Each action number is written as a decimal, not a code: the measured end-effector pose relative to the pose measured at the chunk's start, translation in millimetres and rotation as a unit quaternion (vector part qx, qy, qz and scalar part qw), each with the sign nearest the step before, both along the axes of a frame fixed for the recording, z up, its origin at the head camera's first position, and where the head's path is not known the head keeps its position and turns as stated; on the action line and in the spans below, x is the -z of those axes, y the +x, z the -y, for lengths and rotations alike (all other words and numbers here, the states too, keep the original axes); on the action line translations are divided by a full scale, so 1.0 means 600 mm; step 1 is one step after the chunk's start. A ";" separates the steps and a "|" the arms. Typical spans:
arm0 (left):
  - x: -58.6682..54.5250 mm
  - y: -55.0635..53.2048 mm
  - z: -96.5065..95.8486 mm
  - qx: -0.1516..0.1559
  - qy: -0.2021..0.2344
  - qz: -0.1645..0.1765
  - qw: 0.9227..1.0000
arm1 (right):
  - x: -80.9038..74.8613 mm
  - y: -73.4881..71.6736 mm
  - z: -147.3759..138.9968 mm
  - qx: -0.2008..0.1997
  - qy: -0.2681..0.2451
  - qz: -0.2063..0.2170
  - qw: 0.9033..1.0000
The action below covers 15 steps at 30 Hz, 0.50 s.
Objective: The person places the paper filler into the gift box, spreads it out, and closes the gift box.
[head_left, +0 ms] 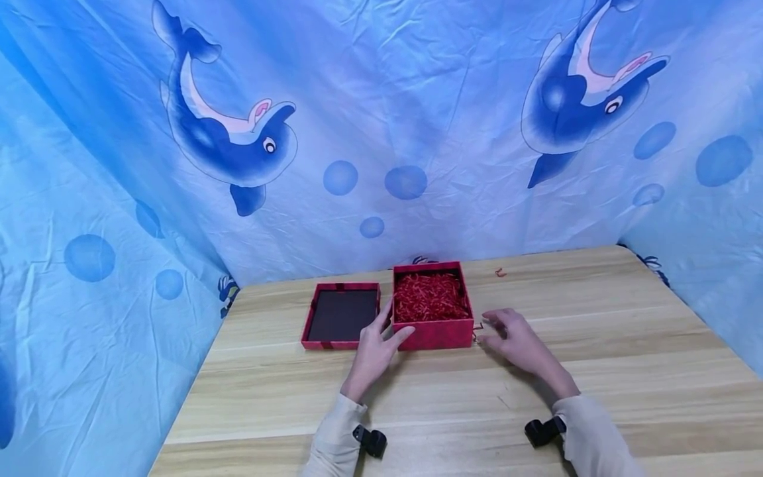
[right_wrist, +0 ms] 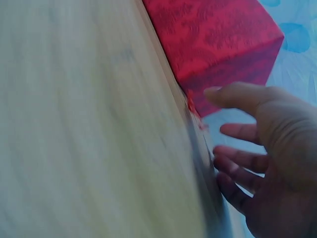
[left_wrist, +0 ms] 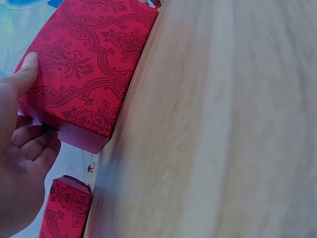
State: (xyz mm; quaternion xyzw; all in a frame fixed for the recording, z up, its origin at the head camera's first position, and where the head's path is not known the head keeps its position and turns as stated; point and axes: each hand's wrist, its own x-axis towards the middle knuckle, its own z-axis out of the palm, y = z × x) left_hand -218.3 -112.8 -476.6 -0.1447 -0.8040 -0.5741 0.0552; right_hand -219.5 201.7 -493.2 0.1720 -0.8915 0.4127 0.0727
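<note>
A red patterned gift box (head_left: 442,335) stands on the table, filled with red shredded paper (head_left: 430,296). My left hand (head_left: 373,351) grips its near left corner, the thumb lying on the front face and the fingers bent against the left side, as the left wrist view shows. Just right of the box hovers my right hand (head_left: 517,341), fingers loosely curved and apart, holding nothing. A few loose red shreds (right_wrist: 192,105) lie at the foot of the box, between it and the right thumb.
Left of the box lies its lid (head_left: 342,315), inside up, with a black lining. Another red paper shred (head_left: 500,272) rests farther back on the wooden table (head_left: 626,344). A blue dolphin-print curtain (head_left: 381,132) hangs behind and at both sides.
</note>
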 end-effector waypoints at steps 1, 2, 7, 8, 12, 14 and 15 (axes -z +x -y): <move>0.000 0.000 0.000 0.000 0.001 0.000 1.000 | 0.002 0.001 0.003 0.006 0.012 -0.004 1.000; 0.000 0.000 0.000 0.001 0.002 0.000 1.000 | 0.004 0.002 0.006 0.011 0.022 -0.008 1.000; -0.002 0.000 0.000 0.000 -0.005 0.000 1.000 | 0.013 0.001 0.016 0.030 0.042 -0.020 0.998; -0.002 0.000 0.000 0.000 -0.005 0.000 1.000 | 0.015 0.000 0.018 0.030 0.041 -0.025 0.998; -0.002 0.000 0.000 0.001 -0.005 -0.003 1.000 | 0.019 -0.004 0.022 0.028 0.032 -0.048 0.998; -0.001 0.000 0.000 0.001 -0.005 -0.006 1.000 | 0.020 -0.005 0.023 0.027 0.029 -0.055 0.998; -0.001 0.000 0.000 0.001 -0.004 -0.008 1.000 | 0.021 -0.006 0.023 0.026 0.029 -0.056 0.998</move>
